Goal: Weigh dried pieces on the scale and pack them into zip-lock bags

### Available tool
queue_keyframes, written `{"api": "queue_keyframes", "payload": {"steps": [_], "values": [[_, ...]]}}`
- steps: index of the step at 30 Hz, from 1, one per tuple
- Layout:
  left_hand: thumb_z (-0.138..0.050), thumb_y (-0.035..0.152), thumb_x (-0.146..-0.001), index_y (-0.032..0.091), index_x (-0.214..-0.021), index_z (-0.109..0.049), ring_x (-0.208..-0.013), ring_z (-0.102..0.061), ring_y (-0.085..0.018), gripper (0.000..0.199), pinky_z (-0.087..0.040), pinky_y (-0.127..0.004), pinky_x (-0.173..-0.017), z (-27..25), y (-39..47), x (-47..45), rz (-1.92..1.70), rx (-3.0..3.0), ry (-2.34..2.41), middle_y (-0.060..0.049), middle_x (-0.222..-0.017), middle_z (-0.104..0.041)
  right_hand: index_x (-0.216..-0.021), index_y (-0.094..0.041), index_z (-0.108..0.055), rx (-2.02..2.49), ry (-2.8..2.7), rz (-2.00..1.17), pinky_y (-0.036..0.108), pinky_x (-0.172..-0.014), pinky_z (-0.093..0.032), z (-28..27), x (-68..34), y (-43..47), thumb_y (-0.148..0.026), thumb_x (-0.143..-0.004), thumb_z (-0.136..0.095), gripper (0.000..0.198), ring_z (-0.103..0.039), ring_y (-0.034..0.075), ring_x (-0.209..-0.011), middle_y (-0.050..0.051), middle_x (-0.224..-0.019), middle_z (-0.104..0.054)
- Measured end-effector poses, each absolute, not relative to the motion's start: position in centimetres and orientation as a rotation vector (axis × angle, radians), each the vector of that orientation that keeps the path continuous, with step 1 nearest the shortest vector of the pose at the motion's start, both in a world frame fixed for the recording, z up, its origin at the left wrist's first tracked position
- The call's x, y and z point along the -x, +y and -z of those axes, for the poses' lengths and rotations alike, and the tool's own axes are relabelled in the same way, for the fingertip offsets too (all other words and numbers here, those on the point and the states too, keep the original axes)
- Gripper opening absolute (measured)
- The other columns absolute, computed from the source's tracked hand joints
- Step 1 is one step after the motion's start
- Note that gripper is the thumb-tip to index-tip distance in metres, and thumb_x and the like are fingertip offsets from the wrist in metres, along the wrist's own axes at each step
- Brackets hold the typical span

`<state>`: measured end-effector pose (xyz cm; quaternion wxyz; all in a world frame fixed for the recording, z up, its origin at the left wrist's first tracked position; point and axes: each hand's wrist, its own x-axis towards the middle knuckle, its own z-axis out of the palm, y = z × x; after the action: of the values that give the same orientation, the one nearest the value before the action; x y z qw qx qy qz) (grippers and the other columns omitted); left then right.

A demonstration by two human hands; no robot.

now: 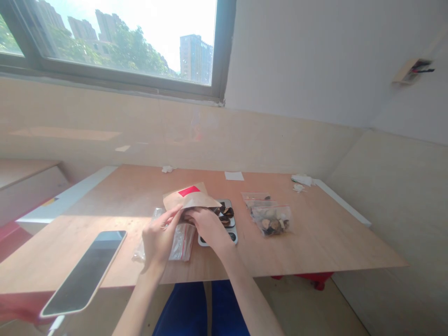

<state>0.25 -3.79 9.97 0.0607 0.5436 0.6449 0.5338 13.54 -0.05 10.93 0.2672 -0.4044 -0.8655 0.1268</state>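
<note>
My left hand (160, 234) is closed on the near edge of a brown paper bag (206, 199) with a red label, tilted with its mouth toward me. At the mouth is my right hand (206, 225), its fingers hidden inside the bag, so whether they grip anything does not show. Partly behind that hand stands a white kitchen scale (229, 204) bearing dark dried pieces (227, 218) that look like mushroom slices. Under my left hand lies a stack of clear zip bags (181, 242) with red seal lines.
Zip bags filled with dried pieces (275, 221) lie right of the scale. A phone (86, 273) with a white cable (56, 323) rests at the left front edge. Crumpled tissue (168, 169) and a white paper (234, 176) lie along the back of the wooden table (325, 233).
</note>
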Motion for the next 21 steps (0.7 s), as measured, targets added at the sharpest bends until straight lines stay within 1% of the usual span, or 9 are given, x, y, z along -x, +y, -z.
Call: {"api": "queue_keyframes", "payload": {"steps": [2,5,9,12,14,21], "values": [[-0.057,0.046,-0.076,0.027,-0.085,-0.073,-0.072,-0.069,-0.018,0.026,-0.048,-0.024,-0.060,-10.2,-3.6,-0.2,-1.619,-1.663,1.969,0.001,-0.075,-0.073,-0.109,-0.022,-0.062,1.019,-2.230,-0.438,0.029,-0.094,-0.044,-11.6,-15.6,-1.7,-0.013,-0.090,-0.043,0.028,-0.057,0.017,-0.106,0.005,-0.111,-0.064],[-0.057,0.043,-0.077,0.027,-0.083,-0.073,-0.071,-0.069,-0.018,0.023,-0.047,-0.022,-0.058,-10.5,-3.3,0.0,-1.647,-1.667,1.986,0.002,-0.071,-0.073,-0.110,-0.023,-0.060,1.066,-1.987,-0.574,0.027,-0.088,-0.047,-11.9,-18.6,-3.4,-0.015,-0.090,-0.043,0.028,-0.060,0.015,-0.101,0.003,-0.109,-0.065],[-0.059,0.042,-0.076,0.028,-0.083,-0.073,-0.068,-0.069,-0.017,0.021,-0.046,-0.021,-0.055,-10.5,-3.0,0.2,-1.679,-1.683,2.007,0.003,-0.064,-0.071,-0.104,-0.021,-0.060,1.213,-1.840,-0.586,0.029,-0.083,-0.049,-9.4,-21.8,-3.8,-0.017,-0.086,-0.050,0.021,-0.062,0.017,-0.094,0.004,-0.101,-0.066],[-0.059,0.042,-0.076,0.029,-0.083,-0.073,-0.068,-0.069,-0.017,0.021,-0.045,-0.021,-0.054,-10.4,-3.0,0.2,-1.684,-1.701,2.006,0.003,-0.064,-0.071,-0.096,-0.020,-0.059,1.267,-1.826,-0.542,0.030,-0.079,-0.049,-6.8,-22.9,-3.5,-0.016,-0.084,-0.053,0.014,-0.063,0.019,-0.090,0.004,-0.094,-0.067],[-0.060,0.042,-0.076,0.029,-0.083,-0.073,-0.068,-0.069,-0.017,0.020,-0.045,-0.021,-0.054,-10.4,-3.1,0.2,-1.680,-1.703,1.999,0.003,-0.065,-0.072,-0.093,-0.020,-0.059,1.277,-1.843,-0.484,0.031,-0.078,-0.050,-5.6,-23.1,-3.2,-0.015,-0.083,-0.054,0.013,-0.063,0.020,-0.089,0.005,-0.093,-0.067],[-0.063,0.040,-0.074,0.030,-0.083,-0.073,-0.071,-0.069,-0.017,0.017,-0.045,-0.021,-0.057,-10.4,-3.0,0.4,-1.657,-1.636,2.006,0.004,-0.070,-0.073,-0.087,-0.019,-0.062,1.227,-1.943,-0.253,0.032,-0.080,-0.049,-4.5,-23.3,-2.6,-0.008,-0.081,-0.054,0.015,-0.060,0.021,-0.092,0.006,-0.093,-0.064]]}}
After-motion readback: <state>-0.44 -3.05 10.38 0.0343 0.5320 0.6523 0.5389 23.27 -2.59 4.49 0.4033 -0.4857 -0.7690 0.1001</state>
